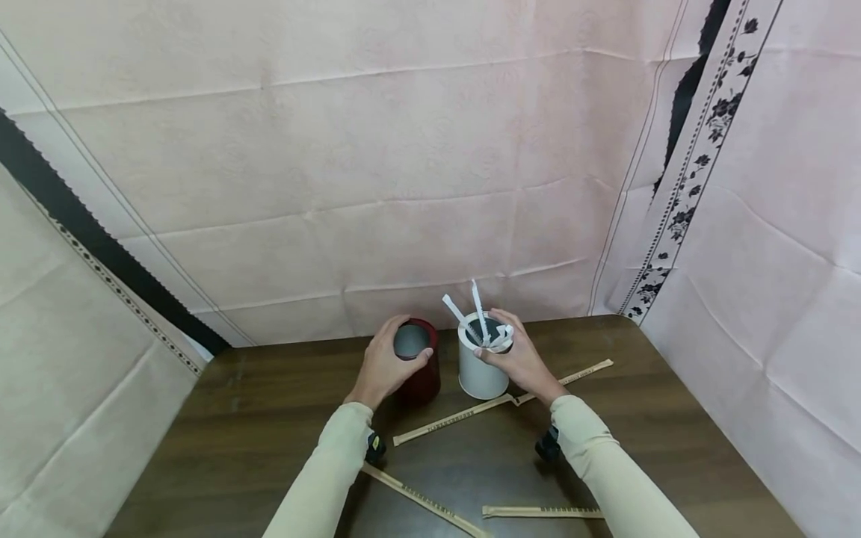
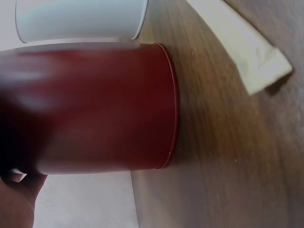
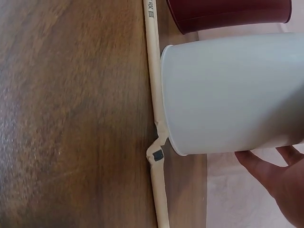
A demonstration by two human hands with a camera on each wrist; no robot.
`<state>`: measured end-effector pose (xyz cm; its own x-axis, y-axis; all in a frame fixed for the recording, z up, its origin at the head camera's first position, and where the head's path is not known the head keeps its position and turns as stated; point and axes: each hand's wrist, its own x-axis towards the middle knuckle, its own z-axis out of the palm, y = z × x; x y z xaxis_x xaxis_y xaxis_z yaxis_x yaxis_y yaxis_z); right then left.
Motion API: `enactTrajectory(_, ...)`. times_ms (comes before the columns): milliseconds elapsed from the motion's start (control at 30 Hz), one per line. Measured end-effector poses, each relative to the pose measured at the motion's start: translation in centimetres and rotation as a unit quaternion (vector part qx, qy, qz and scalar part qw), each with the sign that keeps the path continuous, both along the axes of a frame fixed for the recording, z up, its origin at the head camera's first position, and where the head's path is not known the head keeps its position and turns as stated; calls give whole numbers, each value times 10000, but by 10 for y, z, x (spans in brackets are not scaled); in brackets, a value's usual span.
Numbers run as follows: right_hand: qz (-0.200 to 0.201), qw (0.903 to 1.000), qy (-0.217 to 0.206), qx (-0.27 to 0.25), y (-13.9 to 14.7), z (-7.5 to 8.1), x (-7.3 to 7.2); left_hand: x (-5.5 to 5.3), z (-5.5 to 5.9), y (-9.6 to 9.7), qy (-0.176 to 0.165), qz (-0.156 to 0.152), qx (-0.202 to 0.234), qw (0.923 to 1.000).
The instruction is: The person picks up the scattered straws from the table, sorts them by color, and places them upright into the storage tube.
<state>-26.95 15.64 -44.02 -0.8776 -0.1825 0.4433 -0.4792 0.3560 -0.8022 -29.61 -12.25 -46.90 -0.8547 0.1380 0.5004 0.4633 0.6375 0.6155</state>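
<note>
— Right, starting big: pale pink creased cloth (image 1: 417, 149) across the back and both sides, likely to screen off the surroundings.

— And below, dark brown wood-grain tabletop (image 1: 269, 418), good flat footing.

— Near its back edge, glossy dark-red cylindrical container (image 1: 420, 385), grey inside; just to its right, smooth white cylindrical container (image 1: 483, 373). Both mouth up, presumably to keep contents in.

— And the hands?

— Left hand (image 1: 392, 360) curled round the red rim, thumb on the near side: a proper grip. Right hand (image 1: 521, 360) likewise, gripping the white rim.

— Why so high up?

— Probably for steadying each from the top. Standing or slightly lifted? Hard to tell, with both bases at or very near the wood.

— Smaller now: slim beige printed paper sticks (image 1: 452, 421), scattered in front and to the right. A kink beside the white base; one bent stick or two, impossible to say.

— Smallest, thin white crumpled strips (image 1: 460, 317), poking from the white mouth, seemingly propped by the wall.
</note>
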Motion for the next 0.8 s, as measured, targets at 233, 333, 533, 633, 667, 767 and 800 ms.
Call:
enactTrajectory(233,-53,9997,-192,-147,9,-23,-26,12,-1,-5,-106,51,235,9997)
enactTrajectory(333,-237,9994,-262,-26,18,-27,-31,15,0,-4,-108,-65,312,9994)
enactTrajectory(533,-780,9933,-495,699,33,-17,-23,20,1,-3,-210,-237,545,9980)
enactTrajectory(633,-1051,9863,-707,1061,39,-13,-8,27,0,-9,-287,-233,696,9969)
enactTrajectory(667,-1100,9843,-828,1103,41,-12,-1,30,0,-12,-302,-221,741,9965)
enactTrajectory(767,-970,9794,-1313,1190,48,-11,27,35,-1,-16,-339,-203,813,9959)
enactTrajectory(800,-771,9785,-1487,1201,51,-13,37,36,-1,-16,-341,-211,825,9958)
